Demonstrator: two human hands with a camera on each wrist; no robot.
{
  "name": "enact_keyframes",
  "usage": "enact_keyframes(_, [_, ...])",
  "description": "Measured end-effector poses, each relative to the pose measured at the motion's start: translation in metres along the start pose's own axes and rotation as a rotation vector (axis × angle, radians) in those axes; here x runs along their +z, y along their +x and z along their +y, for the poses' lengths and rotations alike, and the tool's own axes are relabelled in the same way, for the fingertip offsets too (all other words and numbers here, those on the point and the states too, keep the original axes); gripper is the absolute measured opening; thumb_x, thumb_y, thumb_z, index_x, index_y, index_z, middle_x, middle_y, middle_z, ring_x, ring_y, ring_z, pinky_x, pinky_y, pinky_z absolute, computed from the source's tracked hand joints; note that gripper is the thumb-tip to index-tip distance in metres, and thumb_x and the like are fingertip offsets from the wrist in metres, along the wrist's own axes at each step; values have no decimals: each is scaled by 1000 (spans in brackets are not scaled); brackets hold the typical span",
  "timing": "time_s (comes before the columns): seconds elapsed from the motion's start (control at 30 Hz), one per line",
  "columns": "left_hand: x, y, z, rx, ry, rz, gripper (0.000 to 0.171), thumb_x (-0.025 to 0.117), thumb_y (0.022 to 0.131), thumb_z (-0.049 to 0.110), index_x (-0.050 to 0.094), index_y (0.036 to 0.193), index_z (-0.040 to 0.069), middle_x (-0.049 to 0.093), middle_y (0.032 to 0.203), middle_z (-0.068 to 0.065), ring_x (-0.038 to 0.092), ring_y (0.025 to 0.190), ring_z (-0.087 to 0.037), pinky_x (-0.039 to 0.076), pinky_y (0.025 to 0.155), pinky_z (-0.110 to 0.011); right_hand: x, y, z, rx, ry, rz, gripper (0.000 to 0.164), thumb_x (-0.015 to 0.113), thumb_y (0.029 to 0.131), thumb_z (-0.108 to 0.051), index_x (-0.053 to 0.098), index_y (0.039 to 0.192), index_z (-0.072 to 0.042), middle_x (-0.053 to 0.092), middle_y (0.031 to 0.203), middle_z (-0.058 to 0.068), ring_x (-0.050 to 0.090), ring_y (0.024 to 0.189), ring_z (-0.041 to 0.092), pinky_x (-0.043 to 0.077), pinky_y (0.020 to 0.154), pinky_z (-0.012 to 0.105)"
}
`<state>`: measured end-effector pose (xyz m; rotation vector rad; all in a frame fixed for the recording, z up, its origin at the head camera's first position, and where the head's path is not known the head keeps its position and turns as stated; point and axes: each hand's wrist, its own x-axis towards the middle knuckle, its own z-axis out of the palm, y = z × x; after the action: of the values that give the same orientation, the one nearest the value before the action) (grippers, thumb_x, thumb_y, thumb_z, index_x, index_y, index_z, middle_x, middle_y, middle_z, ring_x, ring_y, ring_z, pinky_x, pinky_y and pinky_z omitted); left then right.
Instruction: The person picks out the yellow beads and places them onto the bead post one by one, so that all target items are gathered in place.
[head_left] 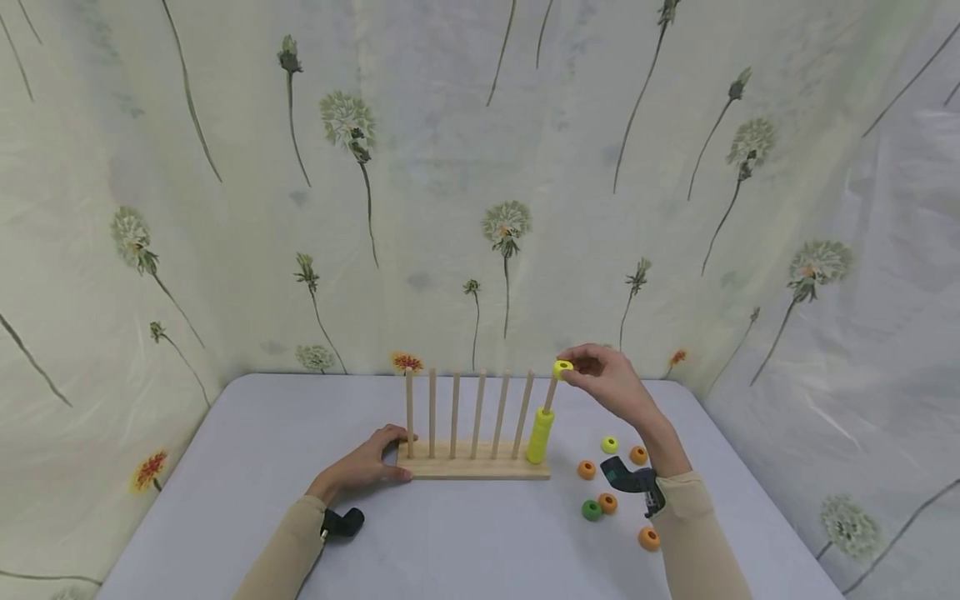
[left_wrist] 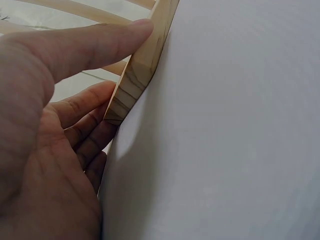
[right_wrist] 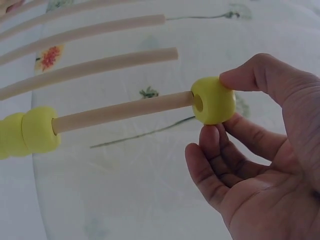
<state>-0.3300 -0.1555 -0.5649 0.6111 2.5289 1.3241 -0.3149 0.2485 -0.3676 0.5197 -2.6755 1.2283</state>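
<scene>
A wooden peg stand (head_left: 472, 472) with a row of upright pegs is on the table. My left hand (head_left: 367, 460) grips the left end of its base, thumb at the front and fingers behind; the left wrist view shows the thumb on the base (left_wrist: 145, 60). Between thumb and fingers, my right hand (head_left: 611, 387) pinches a yellow bead (right_wrist: 215, 100) at the tip of the rightmost peg (right_wrist: 125, 111). The bead's hole faces the peg's tip, and I cannot tell whether they touch. Lower on that peg sits a stack of yellow beads (head_left: 539, 435).
Right of the stand lie loose beads: a yellow bead (head_left: 609, 445), a green bead (head_left: 592, 510) and several orange ones, such as the orange bead (head_left: 649, 538). A flowered curtain (head_left: 435, 208) hangs behind the white table (head_left: 465, 542). The other pegs (head_left: 480, 417) bear no beads.
</scene>
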Motion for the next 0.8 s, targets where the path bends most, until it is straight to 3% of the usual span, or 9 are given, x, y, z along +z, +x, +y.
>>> enact_keyframes(0.8, [-2, -1, -4, 26, 9, -15, 62, 81, 77, 34, 53, 128, 15, 44, 140, -9, 32, 139, -34, 23, 115, -58, 12, -4, 1, -17, 7, 17, 31, 69, 89, -28, 63, 115, -11, 64, 112, 6, 59, 96, 19, 50, 81, 24])
